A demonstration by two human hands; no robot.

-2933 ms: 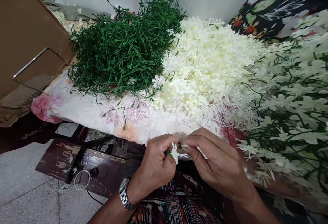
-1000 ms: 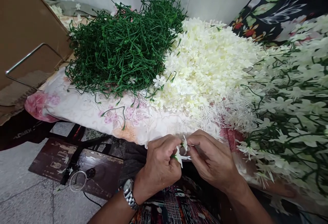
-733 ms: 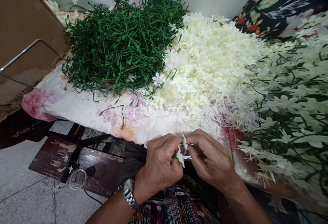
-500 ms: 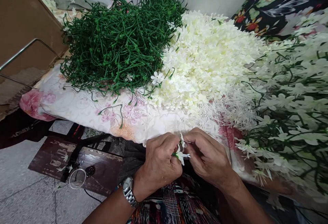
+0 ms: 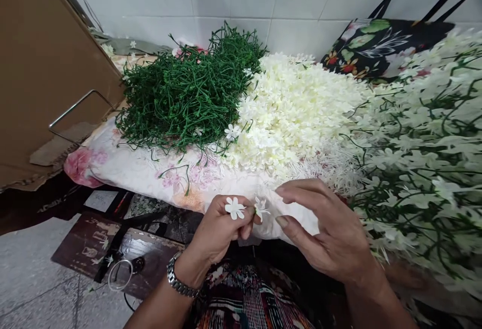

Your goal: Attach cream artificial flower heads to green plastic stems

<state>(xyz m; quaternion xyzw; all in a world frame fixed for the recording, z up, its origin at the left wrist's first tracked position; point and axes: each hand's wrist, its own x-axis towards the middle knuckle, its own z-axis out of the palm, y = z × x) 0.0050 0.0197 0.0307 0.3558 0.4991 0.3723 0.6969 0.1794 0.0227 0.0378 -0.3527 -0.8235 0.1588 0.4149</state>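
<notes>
My left hand (image 5: 226,226) is closed, thumb pressed to the fingers, on an artificial flower stem that the grip mostly hides. One white blossom (image 5: 235,208) faces up over the thumb; a second white blossom (image 5: 260,209) sticks out to the right of the fingertips. My right hand (image 5: 324,228) is just right of that blossom, thumb and fingers apart, with nothing between them. Beyond the hands lie a heap of loose white petals (image 5: 297,113) and a tangled pile of green plastic stems (image 5: 188,98).
Assembled white flowers on green stems (image 5: 417,168) are heaped at the right. A cardboard box (image 5: 56,68) with a metal handle stands left. A black floral bag (image 5: 387,47) leans at the tiled wall. A single stem (image 5: 176,173) rests on the flowered cloth (image 5: 131,160).
My right hand has let go of the blossom, moved right and spread its fingers. My left hand has turned, bringing two blossoms into sight. The camera view has tilted up, showing more wall.
</notes>
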